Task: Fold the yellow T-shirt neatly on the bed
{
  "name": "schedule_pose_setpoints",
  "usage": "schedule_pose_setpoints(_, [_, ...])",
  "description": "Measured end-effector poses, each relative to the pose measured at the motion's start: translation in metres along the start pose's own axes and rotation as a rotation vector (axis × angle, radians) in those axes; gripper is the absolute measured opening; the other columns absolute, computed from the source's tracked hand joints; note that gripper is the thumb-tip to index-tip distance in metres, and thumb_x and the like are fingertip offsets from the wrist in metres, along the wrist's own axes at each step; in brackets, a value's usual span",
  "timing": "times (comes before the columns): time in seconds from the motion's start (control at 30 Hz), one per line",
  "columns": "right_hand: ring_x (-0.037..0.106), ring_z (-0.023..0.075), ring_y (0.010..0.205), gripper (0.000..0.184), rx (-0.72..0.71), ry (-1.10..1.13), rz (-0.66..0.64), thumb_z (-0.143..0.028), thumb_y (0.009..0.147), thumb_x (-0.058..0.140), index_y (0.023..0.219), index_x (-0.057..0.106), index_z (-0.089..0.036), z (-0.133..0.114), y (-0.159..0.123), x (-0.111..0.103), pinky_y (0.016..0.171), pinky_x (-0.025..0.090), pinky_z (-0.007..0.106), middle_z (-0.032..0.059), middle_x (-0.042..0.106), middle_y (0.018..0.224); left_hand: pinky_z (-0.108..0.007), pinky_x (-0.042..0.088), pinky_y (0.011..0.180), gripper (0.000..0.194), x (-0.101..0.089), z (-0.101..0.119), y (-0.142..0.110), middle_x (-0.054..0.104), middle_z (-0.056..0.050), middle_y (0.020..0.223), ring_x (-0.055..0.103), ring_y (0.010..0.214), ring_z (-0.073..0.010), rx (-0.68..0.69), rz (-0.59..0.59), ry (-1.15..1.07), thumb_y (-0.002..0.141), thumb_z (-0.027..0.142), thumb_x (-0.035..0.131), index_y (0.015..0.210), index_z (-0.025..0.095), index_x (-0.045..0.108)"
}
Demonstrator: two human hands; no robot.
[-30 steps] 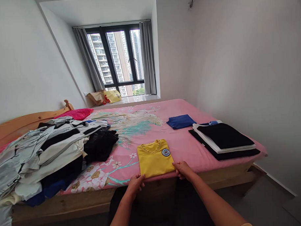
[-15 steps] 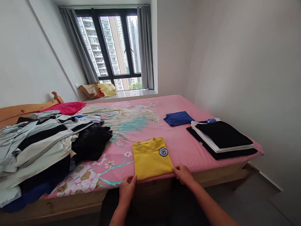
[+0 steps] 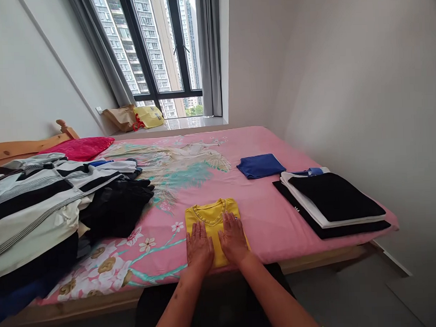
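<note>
A folded yellow T-shirt [image 3: 212,212] lies at the near edge of the bed, its V-neck collar facing away from me. My left hand [image 3: 199,245] rests flat on its left side, fingers stretched toward the collar. On the right side my right hand [image 3: 233,237] is laid flat too, covering most of the round chest badge. Both hands are open and press on the cloth without gripping it. A strip of yellow fabric shows between them.
A heap of unfolded clothes [image 3: 44,203] covers the bed's left side. To the right sit a folded blue garment [image 3: 261,166] and a stack of folded black and white clothes [image 3: 337,200]. A red pillow [image 3: 79,148] lies by the wooden headboard [image 3: 27,148]; bags [image 3: 148,117] stand on the windowsill.
Both hands have let go of the shirt's lower corners and moved up and inward onto its front, now spread flat. The view has tilted slightly downward.
</note>
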State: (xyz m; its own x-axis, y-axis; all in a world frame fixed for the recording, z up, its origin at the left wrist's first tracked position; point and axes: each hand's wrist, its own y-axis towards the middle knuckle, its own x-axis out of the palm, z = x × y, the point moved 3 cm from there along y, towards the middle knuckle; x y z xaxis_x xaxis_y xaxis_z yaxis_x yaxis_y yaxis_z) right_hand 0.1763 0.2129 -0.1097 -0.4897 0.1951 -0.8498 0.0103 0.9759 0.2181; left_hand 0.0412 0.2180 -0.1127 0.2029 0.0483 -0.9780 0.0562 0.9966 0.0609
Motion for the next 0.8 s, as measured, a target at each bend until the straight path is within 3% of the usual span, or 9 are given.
schedule_pose_setpoints(0.1, [0.012, 0.0269, 0.140, 0.069, 0.053, -0.102, -0.141, -0.044, 0.085, 0.040, 0.143, 0.027, -0.009, 0.023, -0.007, 0.020, 0.112, 0.004, 0.050, 0.0123, 0.020, 0.151, -0.051, 0.005, 0.113, 0.067, 0.021, -0.011, 0.001, 0.018, -0.012, 0.152, 0.014, 0.140, -0.0257, -0.042, -0.055, 0.072, 0.087, 0.043, 0.033, 0.144, 0.008, 0.025])
schedule_pose_setpoints(0.27, [0.011, 0.0272, 0.140, 0.078, 0.132, -0.154, -0.122, -0.051, 0.084, 0.040, 0.145, 0.020, -0.006, 0.042, -0.020, 0.025, 0.112, 0.003, 0.050, 0.0130, 0.014, 0.152, -0.050, 0.001, 0.113, 0.072, 0.033, -0.020, -0.002, 0.013, -0.010, 0.153, 0.009, 0.141, -0.0247, -0.037, -0.021, 0.113, 0.087, 0.051, 0.030, 0.146, 0.010, 0.019])
schedule_pose_setpoints(0.43, [0.020, 0.0275, 0.138, 0.074, 0.098, -0.087, 0.055, -0.051, 0.086, 0.039, 0.143, 0.025, -0.007, 0.044, -0.023, 0.023, 0.112, 0.012, 0.049, 0.0156, 0.025, 0.149, -0.049, 0.003, 0.113, 0.071, 0.031, -0.016, -0.003, 0.017, -0.010, 0.152, 0.013, 0.141, -0.0233, -0.019, 0.026, 0.127, 0.087, 0.049, 0.031, 0.145, 0.009, 0.022])
schedule_pose_setpoints(0.6, [0.024, 0.0239, 0.136, 0.060, 0.060, 0.110, 0.290, -0.038, 0.092, 0.034, 0.143, 0.023, -0.010, 0.056, -0.029, 0.020, 0.110, 0.024, 0.048, 0.0155, 0.031, 0.146, -0.049, 0.004, 0.113, 0.069, 0.031, -0.016, -0.002, 0.020, -0.010, 0.152, 0.014, 0.141, -0.0230, -0.008, 0.071, 0.128, 0.087, 0.048, 0.031, 0.144, 0.009, 0.024])
schedule_pose_setpoints(0.8, [0.032, 0.0211, 0.133, 0.051, 0.246, 0.482, 0.347, -0.035, 0.094, 0.025, 0.139, 0.030, -0.012, 0.070, -0.023, 0.010, 0.106, 0.033, 0.043, 0.0153, 0.038, 0.141, -0.048, 0.003, 0.113, 0.069, 0.034, -0.017, -0.002, 0.023, -0.011, 0.151, 0.015, 0.140, -0.0232, -0.001, 0.082, 0.126, 0.086, 0.048, 0.033, 0.144, 0.010, 0.026])
